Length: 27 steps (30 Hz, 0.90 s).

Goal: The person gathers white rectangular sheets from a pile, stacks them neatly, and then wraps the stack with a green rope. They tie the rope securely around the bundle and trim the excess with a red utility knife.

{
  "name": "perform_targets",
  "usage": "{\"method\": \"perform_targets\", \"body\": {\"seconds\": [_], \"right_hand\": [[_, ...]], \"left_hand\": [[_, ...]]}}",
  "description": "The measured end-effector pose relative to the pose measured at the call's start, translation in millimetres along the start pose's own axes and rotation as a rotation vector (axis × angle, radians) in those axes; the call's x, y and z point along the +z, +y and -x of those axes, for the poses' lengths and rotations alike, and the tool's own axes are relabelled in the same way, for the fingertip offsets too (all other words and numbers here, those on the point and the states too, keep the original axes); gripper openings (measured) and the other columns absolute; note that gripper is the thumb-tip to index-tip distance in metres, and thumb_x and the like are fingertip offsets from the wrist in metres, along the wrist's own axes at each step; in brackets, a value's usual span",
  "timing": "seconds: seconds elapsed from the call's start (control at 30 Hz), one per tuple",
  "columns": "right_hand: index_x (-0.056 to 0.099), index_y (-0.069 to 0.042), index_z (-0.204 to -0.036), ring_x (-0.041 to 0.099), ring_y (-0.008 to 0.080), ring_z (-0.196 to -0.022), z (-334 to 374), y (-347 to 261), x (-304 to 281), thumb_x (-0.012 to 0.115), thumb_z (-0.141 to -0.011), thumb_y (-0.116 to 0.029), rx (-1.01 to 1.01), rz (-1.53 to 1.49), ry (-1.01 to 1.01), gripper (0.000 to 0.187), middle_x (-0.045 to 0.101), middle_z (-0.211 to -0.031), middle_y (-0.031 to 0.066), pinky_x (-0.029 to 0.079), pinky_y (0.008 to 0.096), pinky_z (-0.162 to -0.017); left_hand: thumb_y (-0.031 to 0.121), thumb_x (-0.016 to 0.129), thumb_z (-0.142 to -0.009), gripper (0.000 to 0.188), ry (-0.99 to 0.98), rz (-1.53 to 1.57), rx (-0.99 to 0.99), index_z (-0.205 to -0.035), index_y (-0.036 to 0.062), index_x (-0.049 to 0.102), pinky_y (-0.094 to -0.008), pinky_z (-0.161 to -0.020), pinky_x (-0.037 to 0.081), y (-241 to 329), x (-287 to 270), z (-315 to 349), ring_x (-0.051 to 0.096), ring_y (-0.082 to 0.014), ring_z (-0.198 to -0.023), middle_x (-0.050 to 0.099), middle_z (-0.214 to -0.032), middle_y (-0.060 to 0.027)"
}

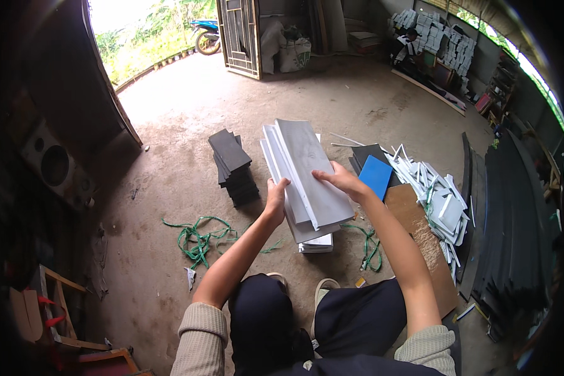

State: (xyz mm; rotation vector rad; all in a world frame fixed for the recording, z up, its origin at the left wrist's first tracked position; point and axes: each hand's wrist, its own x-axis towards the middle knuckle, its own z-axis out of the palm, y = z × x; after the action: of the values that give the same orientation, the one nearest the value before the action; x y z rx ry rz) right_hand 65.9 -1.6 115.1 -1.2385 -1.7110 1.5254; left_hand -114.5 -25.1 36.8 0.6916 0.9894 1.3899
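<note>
Between my two hands is a bundle of long grey and white sheets (310, 156), tilted and slightly fanned out. My left hand (277, 196) is closed on its left edge, with the thumb toward the top. My right hand (340, 180) grips the right side, its thumb pressed on the upper grey sheet. Beneath the bundle, a stack of white pieces (316, 244) partly shows on the floor in front of my feet. Left of the bundle stands a stack of dark grey rectangular pieces (232, 153), its layers unevenly turned.
Tangled green string (197, 241) lies left, more green string (371, 254) right. A blue sheet (376, 175), a brown board (423, 254) and heaped white strips (442, 200) lie at right, before long dark sheets (507, 213). Wooden frames (59, 307) stand lower left; a metal door (240, 37) hangs open behind.
</note>
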Motion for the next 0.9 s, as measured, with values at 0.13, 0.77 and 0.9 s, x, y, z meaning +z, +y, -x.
{"method": "perform_targets", "body": {"seconds": [0.13,0.77,0.9], "right_hand": [[0.036,-0.002,-0.124,0.052,0.0194,-0.103,13,39,-32,0.062,-0.075,-0.046,-0.039,-0.382,0.045,0.07,0.049,-0.117,0.0126,0.042,0.0342,-0.088],[0.033,-0.003,-0.125,0.049,0.0203,-0.103,32,71,-29,0.071,-0.066,-0.038,0.115,-0.512,0.04,0.078,0.049,-0.113,0.0118,0.042,0.0346,-0.088],[0.028,0.0,-0.126,0.053,0.0232,-0.099,4,79,-33,0.072,-0.061,-0.035,0.08,-0.237,0.274,0.086,0.049,-0.111,0.0164,0.046,0.0352,-0.082]], "left_hand": [[0.021,0.051,-0.081,0.048,-0.072,-0.249,0.107,-0.114,0.0009,0.023,-0.0315,-0.086,0.038,22,54,17,0.047,-0.0228,-0.097,0.044,-0.107,-0.0182],[0.026,0.04,-0.08,0.035,-0.212,-0.508,-0.006,-0.104,0.0012,0.038,-0.0368,-0.075,0.039,-45,14,-18,0.046,-0.0252,-0.093,0.044,-0.105,-0.0168],[0.045,0.039,-0.086,0.054,-0.318,-0.703,-0.237,-0.124,0.009,0.026,-0.0402,-0.089,0.037,-45,1,-37,0.044,-0.0238,-0.109,0.041,-0.119,-0.0124]]}}
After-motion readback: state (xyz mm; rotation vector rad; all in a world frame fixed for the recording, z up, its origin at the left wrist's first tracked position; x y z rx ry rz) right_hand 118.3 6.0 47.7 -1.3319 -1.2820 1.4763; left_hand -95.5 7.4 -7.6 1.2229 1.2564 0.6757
